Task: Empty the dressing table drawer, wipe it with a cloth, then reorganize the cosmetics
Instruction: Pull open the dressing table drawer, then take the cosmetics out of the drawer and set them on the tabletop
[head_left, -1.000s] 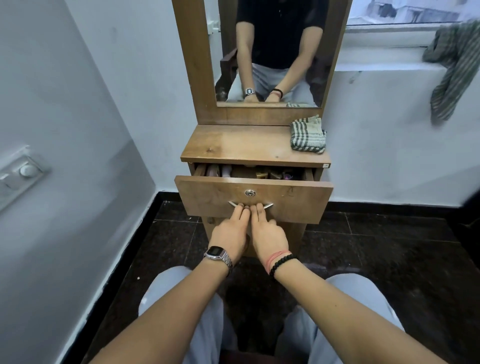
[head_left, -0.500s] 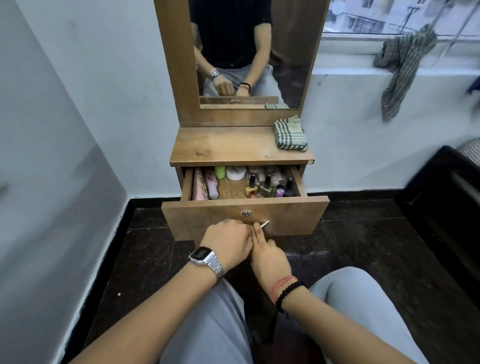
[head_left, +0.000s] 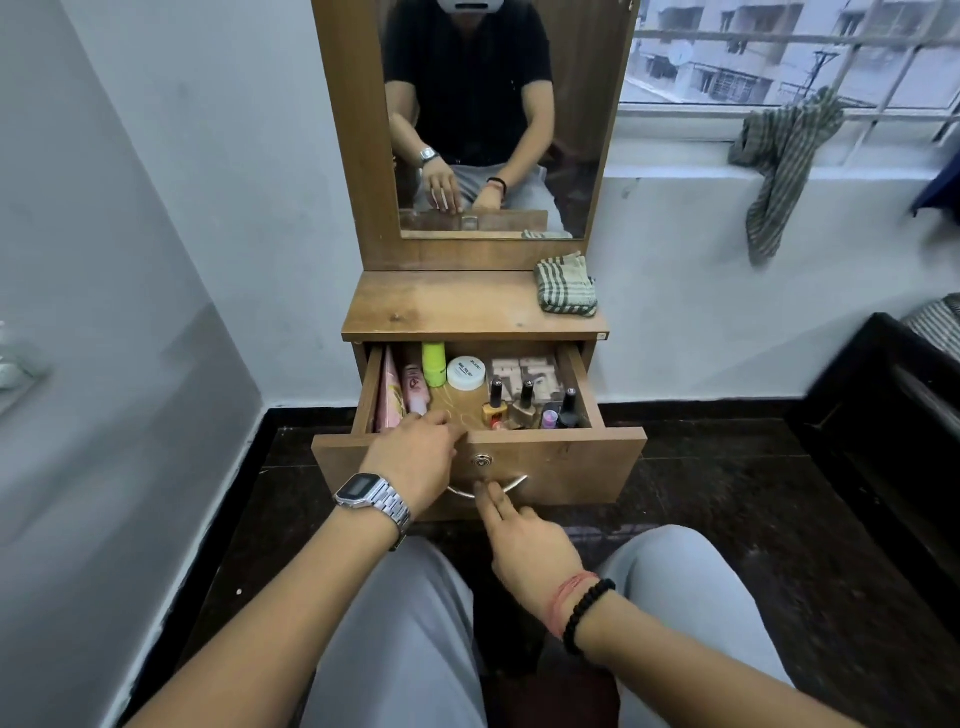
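Observation:
The wooden drawer (head_left: 571, 462) of the dressing table stands pulled out. Inside lie a flat pink pack (head_left: 389, 395), a pink tube (head_left: 415, 389), a green bottle (head_left: 434, 364), a white jar (head_left: 466, 372), a beige palette (head_left: 524, 371) and several nail polish bottles (head_left: 524, 405). My left hand (head_left: 415, 457), with a watch on the wrist, reaches over the drawer's front edge with relaxed fingers and holds nothing. My right hand (head_left: 524, 535) touches the metal handle (head_left: 511, 483) with straight fingers. A folded checked cloth (head_left: 566, 288) lies on the table top (head_left: 441, 306) at the right.
A mirror (head_left: 493, 119) rises behind the table top. White walls close in on the left and behind. A striped cloth (head_left: 779, 156) hangs from the window sill. Dark furniture (head_left: 883, 415) stands at the right on the dark floor. My knees are just below the drawer.
The drawer has slid out from nearly closed to wide open. My left hand left the handle and rose to the drawer's front edge; my right hand stays at the handle.

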